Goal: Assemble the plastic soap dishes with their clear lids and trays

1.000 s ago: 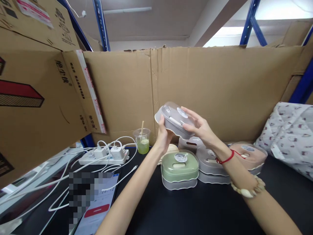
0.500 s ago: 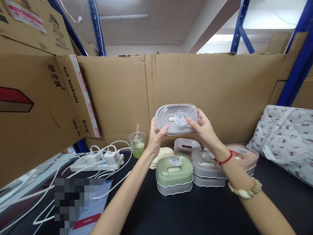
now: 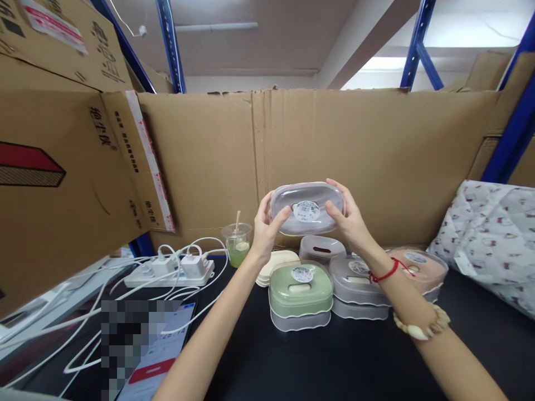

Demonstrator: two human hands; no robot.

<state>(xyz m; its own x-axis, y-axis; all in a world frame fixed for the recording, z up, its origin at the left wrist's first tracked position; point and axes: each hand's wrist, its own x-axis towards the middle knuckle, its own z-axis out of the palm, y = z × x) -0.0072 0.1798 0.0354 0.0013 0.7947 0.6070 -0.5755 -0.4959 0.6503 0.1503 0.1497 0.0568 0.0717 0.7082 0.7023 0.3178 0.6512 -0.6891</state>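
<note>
Between my two hands I hold up an oval grey-lilac plastic box (image 3: 292,224) with a clear cover and a round printed sticker. My left hand (image 3: 264,231) grips its left end, thumb on top. Round the right end are the fingers of my right hand (image 3: 353,223), its thumb near the sticker. Below stands a green box (image 3: 288,292) on a grey base. To its right are a grey box (image 3: 346,278) and a peach box (image 3: 426,267), both partly behind my right forearm. Behind them sits a grey piece with a slot (image 3: 320,245). Cream oval pieces (image 3: 278,260) lie stacked behind the green box.
A cup of green drink (image 3: 238,253) with a straw stands at the back left. Beside it are a white power strip (image 3: 167,273), tangled cables and a lit phone (image 3: 156,356). A cardboard wall (image 3: 200,150) closes the back. A white patterned bag (image 3: 493,239) rests on the right.
The held box has tipped, and its sticker now sits nearer the middle. My right fingers have spread over its top right edge. The whole view has shifted slightly.
</note>
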